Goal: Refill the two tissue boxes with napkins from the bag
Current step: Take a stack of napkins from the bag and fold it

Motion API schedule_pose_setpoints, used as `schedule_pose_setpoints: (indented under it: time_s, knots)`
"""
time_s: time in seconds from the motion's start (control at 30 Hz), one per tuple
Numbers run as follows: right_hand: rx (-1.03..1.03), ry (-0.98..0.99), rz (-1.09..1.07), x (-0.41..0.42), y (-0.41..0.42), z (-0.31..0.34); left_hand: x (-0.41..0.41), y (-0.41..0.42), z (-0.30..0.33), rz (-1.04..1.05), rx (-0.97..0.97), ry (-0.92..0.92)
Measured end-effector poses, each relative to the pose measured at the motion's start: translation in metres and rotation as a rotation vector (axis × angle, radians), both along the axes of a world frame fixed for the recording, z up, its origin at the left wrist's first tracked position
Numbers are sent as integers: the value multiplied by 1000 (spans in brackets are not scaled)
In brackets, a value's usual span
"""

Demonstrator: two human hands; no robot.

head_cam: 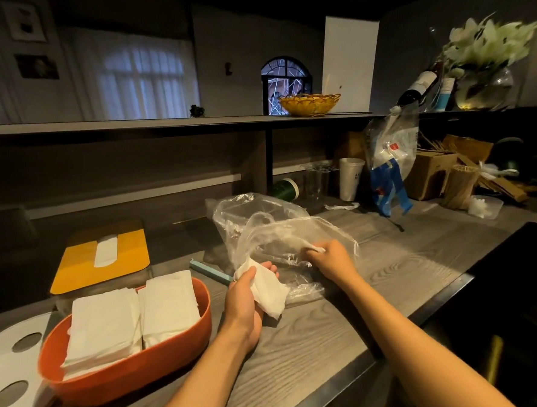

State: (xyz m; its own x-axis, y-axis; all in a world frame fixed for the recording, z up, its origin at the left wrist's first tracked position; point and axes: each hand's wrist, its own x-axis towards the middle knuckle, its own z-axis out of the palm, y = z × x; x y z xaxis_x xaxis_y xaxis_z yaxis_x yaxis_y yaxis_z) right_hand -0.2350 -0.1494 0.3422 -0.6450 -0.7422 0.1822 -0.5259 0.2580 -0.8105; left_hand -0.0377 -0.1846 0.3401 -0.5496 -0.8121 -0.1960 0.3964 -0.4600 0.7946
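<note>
An open orange tissue box [163,362] at the front left holds two stacks of white napkins [135,315]. Behind it stands a second box with a yellow lid [76,271], a napkin poking through its slot. A crumpled clear plastic bag [262,229] lies on the counter's middle. My left hand [247,295] holds a few white napkins [271,292] beside the bag. My right hand [330,257] reaches into the bag's mouth and pinches a small white napkin piece.
A white lid with round holes [9,354] lies at the far left. A teal clip [210,273] sits behind my left hand. Cups [349,179], a hanging plastic bag [390,158], cardboard boxes and stirrers crowd the back right. A dark sink [517,282] opens at the right.
</note>
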Motion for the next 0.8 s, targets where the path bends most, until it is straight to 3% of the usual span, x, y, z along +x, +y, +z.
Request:
schedule_pose_setpoints:
  time_s: [0.13,0.33,0.5,0.6,0.7,0.8]
  knots:
    - [-155,-270,110,11,16,29,2,-2,-1,-5,24,7]
    - [-146,-369,47,23,23,59,4,-1,2,25,53,53]
    - [-12,-451,23,25,24,73,8,2,6,42,-41,-3]
    - [58,-259,-18,27,21,76,8,2,6,57,-60,-17]
    - [-57,19,-11,30,20,77,7,4,7,66,-77,-13]
    - [-161,80,46,35,23,83,7,4,8,86,-68,23]
